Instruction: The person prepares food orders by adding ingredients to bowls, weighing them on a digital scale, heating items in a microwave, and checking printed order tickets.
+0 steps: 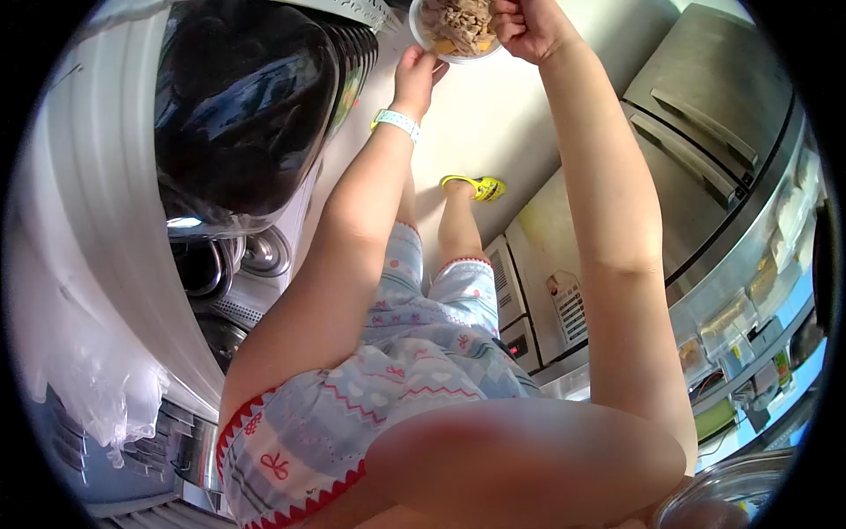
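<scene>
bowl [418, 25] up at 12 o'clock, roundish so no long axis | left hand [412, 78] at its 7 o'clock, fingers pinching rim | right hand [538, 31] at its 3, fingers curled, can't tell if gripping tbh

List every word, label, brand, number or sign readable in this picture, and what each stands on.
Readable text: none.
Dark printed marks on the pale flat panel: too small to read.
Small red-lit indicator in a dark rectangular panel: too blurred to read.
</scene>
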Demonstrator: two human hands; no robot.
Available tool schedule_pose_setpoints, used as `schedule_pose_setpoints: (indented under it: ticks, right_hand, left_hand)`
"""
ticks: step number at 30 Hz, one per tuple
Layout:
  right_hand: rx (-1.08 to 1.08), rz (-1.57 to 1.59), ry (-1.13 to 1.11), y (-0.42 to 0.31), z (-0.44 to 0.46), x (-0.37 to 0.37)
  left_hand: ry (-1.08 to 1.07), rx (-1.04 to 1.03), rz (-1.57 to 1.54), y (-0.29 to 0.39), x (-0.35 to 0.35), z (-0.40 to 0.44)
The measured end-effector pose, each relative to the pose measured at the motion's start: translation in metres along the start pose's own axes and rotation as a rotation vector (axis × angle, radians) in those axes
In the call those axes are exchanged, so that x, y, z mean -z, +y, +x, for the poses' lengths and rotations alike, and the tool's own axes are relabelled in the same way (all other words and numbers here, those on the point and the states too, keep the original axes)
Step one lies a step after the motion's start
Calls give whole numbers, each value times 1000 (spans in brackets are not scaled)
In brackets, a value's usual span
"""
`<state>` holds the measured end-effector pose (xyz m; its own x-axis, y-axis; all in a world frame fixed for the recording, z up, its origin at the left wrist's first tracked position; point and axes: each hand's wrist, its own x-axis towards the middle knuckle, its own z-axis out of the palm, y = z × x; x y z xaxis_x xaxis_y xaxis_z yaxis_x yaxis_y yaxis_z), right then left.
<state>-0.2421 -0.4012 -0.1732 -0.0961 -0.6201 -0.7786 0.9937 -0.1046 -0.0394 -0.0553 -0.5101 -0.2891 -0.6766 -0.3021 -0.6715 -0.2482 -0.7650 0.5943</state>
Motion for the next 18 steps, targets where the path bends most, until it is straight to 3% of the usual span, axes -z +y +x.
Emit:
schedule_pose_setpoints:
  ticks: [3,6,10,12,13,15,18]
  right_hand:
    - [60,-71,76,18,5,8]
    - [293,-367,262,42,6,9]
    - [350,-458,246,45,5,8]
    - [424,-636,440,50,-8,-2]
    - [423,-636,440,56,-13,2]
    - [761,-512,578,72,-23,13]
    - [742,-379,773,98,-10,51]
  left_hand:
    - [8,-1,-21,4,6,6]
    - [46,-105,22,11,9,11]
    - [15,-96,59,16,12,18]
    - [32,-96,99,17,12,20]
    - [32,-95,98,17,12,19]
    - [37,-77,51,14,10,20]
    - [84,-69,-45,8,2,17]
